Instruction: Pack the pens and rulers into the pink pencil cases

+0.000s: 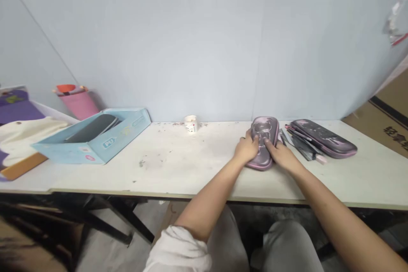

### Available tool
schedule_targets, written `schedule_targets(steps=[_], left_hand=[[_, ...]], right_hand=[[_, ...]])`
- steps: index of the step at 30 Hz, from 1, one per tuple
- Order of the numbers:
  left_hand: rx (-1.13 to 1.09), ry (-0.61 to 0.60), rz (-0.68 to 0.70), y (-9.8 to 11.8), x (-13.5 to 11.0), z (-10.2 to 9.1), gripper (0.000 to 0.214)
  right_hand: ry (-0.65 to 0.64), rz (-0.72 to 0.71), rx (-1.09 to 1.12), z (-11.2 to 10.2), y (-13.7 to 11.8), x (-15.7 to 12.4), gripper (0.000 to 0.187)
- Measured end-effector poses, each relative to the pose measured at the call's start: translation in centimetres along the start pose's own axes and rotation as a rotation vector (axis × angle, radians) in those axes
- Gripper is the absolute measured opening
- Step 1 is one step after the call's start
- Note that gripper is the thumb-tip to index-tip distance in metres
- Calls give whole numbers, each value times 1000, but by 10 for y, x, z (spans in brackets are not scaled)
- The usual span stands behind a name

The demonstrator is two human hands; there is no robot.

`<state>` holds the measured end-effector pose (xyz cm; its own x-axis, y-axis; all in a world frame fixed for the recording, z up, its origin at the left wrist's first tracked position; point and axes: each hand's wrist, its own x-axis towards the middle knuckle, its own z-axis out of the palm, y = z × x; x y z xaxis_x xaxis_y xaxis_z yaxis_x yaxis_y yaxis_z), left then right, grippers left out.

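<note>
While the purple pencil case (264,136) lies flat on the counter (178,165), right of centre, the left hand (246,149) and right hand (282,155) clasp its long edges, fingers (251,139) curled against the shell. It appears light, semi-rigid and smooth, so the flanks probably give the surest hold.

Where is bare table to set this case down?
Widest bare patch: table between blue box and left hand, in front of the cup. Smaller strip right of the second case. Crowded: pens between pencil case and second case.
</note>
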<state>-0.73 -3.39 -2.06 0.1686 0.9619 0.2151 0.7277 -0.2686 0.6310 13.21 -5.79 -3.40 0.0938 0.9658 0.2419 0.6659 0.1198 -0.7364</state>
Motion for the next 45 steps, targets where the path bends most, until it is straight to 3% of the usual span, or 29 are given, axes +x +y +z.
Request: schedule_targets(steps=[4, 8, 11, 16, 19, 21, 23, 26, 31, 34, 37, 39, 41, 45], left_hand=[[190, -71, 21, -46, -19, -60, 57], [367, -116, -68, -98, -44, -117, 63], [436, -124, -149, -132, -60, -148, 65], [602, -91, -265, -167, -71, -184, 58], [731, -18, -322, -169, -71, -194, 54], [844, 93, -289, -160, -68, -192, 51], [913, 176, -189, -146, -62, -184, 50], [892, 149, -47, -117, -42, -159, 50], [723, -36, 180, -54, 3, -90, 51], [612, -110, 344, -7, 23, -37, 55], [501, -178, 454, 42, 32, 18, 71], [439, -202, 489, 69, 35, 55, 88], [405, -236, 482, 90, 38, 88, 102], [443, -318, 404, 106, 53, 131, 105]], right_hand=[[-347, 14, 41, 33, -46, -6, 57], [-603, 1, 155, 89, -96, -11, 58], [-754, 4, 208, 132, -124, -11, 59], [-853, 20, 357, 184, -160, -7, 46], [-872, 29, 488, 198, -170, -4, 28], [-828, 3, 563, 196, -169, -1, 29], [-765, -47, 602, 183, -159, 6, 38], [-640, -165, 508, 139, -129, 24, 32], [-281, -347, 77, 15, -51, 57, 27], [4, -269, -256, -66, 4, 71, 29], [213, -115, -518, -129, 60, 80, 36], [250, -24, -604, -154, 95, 82, 40], [228, 22, -630, -164, 123, 81, 46], [83, 62, -577, -153, 153, 75, 54]])
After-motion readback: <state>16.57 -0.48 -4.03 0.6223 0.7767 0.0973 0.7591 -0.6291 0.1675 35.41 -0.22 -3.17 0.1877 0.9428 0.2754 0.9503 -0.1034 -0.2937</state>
